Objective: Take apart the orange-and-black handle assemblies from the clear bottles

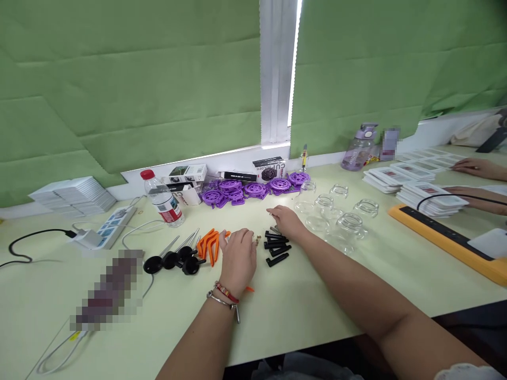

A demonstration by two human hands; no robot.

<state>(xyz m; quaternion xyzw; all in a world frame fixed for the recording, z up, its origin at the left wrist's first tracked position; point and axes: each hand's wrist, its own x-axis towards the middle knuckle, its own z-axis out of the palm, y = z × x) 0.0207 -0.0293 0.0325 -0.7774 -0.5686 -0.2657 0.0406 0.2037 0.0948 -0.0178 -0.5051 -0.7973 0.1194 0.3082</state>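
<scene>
My left hand (240, 258) rests low over the table, thumb apart from the bent fingers, right beside several orange angled plastic pieces (209, 245). The tip of another orange piece shows under its wrist. Tiny brass-coloured bits (258, 240) lie by its fingertips. My right hand (287, 221) is closed, fingers drawn together just above small metal springs (275, 230); whatever is between the fingertips is hidden. Several black plastic clips (277, 245) lie in a column below it. Left of the orange pieces are black round-headed parts (186, 258) with metal rods.
Purple wheel-shaped parts (255, 189) lie at the back, before cartons (269, 170). Clear glass-like cups (349, 226) stand right, near a yellow power strip (447, 243). A water bottle (162, 200) and white power strip (114, 227) are left. A co-worker's hands (471, 168) touch white cards (431, 198).
</scene>
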